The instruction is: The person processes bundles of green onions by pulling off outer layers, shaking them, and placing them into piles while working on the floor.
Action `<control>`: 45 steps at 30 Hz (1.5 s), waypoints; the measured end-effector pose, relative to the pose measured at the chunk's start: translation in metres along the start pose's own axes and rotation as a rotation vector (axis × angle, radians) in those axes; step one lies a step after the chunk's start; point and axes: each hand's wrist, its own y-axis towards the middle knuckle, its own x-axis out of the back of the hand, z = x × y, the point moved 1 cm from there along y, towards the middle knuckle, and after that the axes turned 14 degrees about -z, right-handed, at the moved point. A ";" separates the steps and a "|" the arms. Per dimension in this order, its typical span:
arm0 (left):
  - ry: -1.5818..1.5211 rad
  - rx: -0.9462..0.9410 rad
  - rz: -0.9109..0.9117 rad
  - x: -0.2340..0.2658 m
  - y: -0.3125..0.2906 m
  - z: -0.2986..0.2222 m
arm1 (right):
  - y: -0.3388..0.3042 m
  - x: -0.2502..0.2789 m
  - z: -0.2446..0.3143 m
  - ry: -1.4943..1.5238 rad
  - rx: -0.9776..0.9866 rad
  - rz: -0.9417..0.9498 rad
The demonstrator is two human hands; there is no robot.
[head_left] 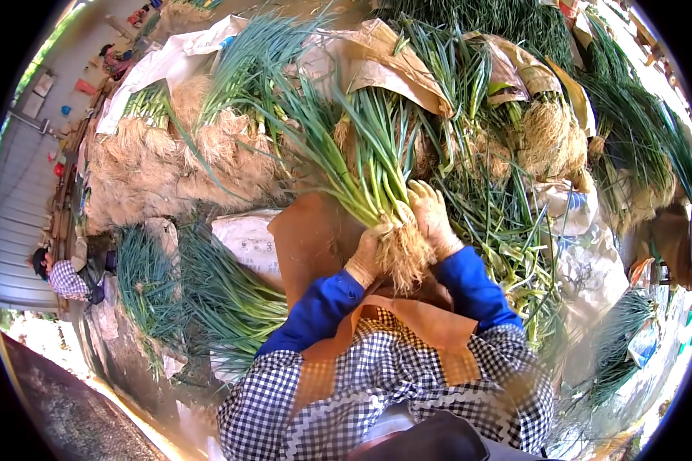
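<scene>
A bunch of green onions [373,180] with long green leaves and shaggy tan roots is gripped between my two gloved hands in front of my chest. My left hand [367,257] closes around the pale stems from the left, just above the roots. On the other side my right hand [432,217] wraps the same stems, its fingers bent against them. The leaves point up and away to the left, and the roots hang toward me over an orange-brown apron [309,242].
Beyond the bunch, a long row of rooted green onions [223,154] is piled up, partly under paper sacks [404,65]. Loose onions lie at left [227,296]; trimmed leaves [507,238] are heaped at right. Another person [68,280] sits far left.
</scene>
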 end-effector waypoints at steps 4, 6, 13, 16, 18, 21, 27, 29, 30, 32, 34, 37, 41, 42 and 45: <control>0.053 0.045 0.002 0.007 0.009 -0.007 | 0.029 0.017 -0.006 0.015 0.096 0.413; 0.076 0.096 -0.018 0.002 0.011 -0.006 | 0.058 0.047 -0.005 0.057 0.023 0.428; 0.210 0.169 -0.006 -0.023 0.003 0.013 | 0.142 0.021 0.041 0.043 0.410 0.308; 0.244 0.106 -0.021 -0.017 -0.009 0.001 | 0.159 0.034 0.064 -0.069 0.501 0.421; 0.307 0.066 -0.048 -0.007 -0.021 -0.013 | 0.168 0.058 0.081 -0.186 0.625 0.340; 0.344 0.089 0.031 -0.009 -0.024 -0.030 | 0.187 0.009 -0.099 -0.162 0.142 -0.273; 0.383 -0.111 0.182 -0.045 -0.076 -0.071 | 0.104 0.033 -0.202 -0.310 -0.615 0.147; 0.348 -0.162 0.152 -0.037 -0.092 -0.081 | 0.060 0.027 -0.121 0.276 -0.233 0.210; 0.325 -0.156 0.160 -0.037 -0.089 -0.080 | 0.052 0.031 -0.091 0.669 -0.317 0.200; 0.297 -0.148 0.167 -0.041 -0.087 -0.078 | 0.040 0.026 -0.036 1.236 -0.424 0.244; 0.275 -0.136 0.173 -0.046 -0.082 -0.076 | 0.039 0.017 0.008 1.392 -0.215 0.423; 0.229 -0.134 0.177 -0.051 -0.082 -0.076 | 0.027 0.036 0.052 1.485 -0.311 0.890; 0.076 -0.106 0.180 -0.052 -0.090 -0.068 | 0.005 0.081 0.033 1.356 -0.334 0.703; 0.017 -0.102 0.176 -0.048 -0.093 -0.066 | 0.000 0.083 0.022 1.296 -0.289 0.664; -0.191 -0.069 0.216 -0.052 -0.106 -0.069 | -0.035 0.094 -0.038 1.362 -0.582 0.512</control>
